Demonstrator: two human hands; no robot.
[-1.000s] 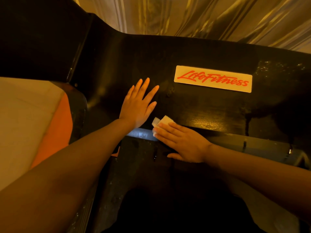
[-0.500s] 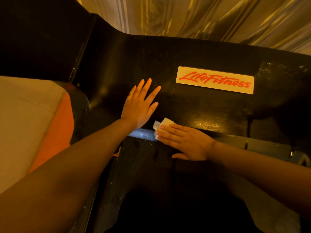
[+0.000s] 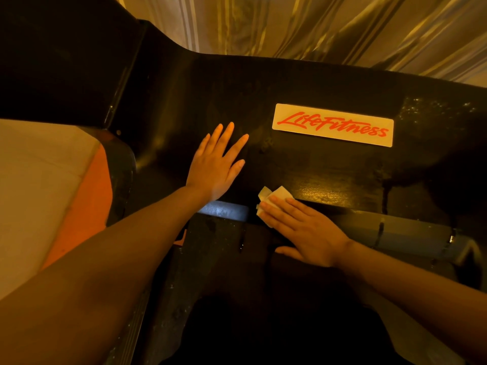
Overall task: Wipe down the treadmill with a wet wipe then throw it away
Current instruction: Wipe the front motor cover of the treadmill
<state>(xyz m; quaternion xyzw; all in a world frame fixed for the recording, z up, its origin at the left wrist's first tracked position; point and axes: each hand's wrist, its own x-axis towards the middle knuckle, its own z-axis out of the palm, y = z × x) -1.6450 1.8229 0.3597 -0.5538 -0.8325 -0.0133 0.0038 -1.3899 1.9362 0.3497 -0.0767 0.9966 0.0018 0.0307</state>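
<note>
A folded white wet wipe [image 3: 274,198] is pressed by the flat, straight fingers of the right hand [image 3: 305,230] against the black treadmill hood [image 3: 329,175], below its cream, red-lettered logo plate [image 3: 333,125]; the left hand [image 3: 216,164] is laid open-palmed just beside.

The treadmill's black cover [image 3: 303,83] looks like hard plastic, smooth with a dull sheen, glossy and wet-looking near its front edge. The logo sticker [image 3: 333,125] is flat and satiny. The wipe [image 3: 276,194] is thin, soft, crumpled cloth-like paper. The curtain [image 3: 316,25] behind is shiny, folded fabric.
</note>
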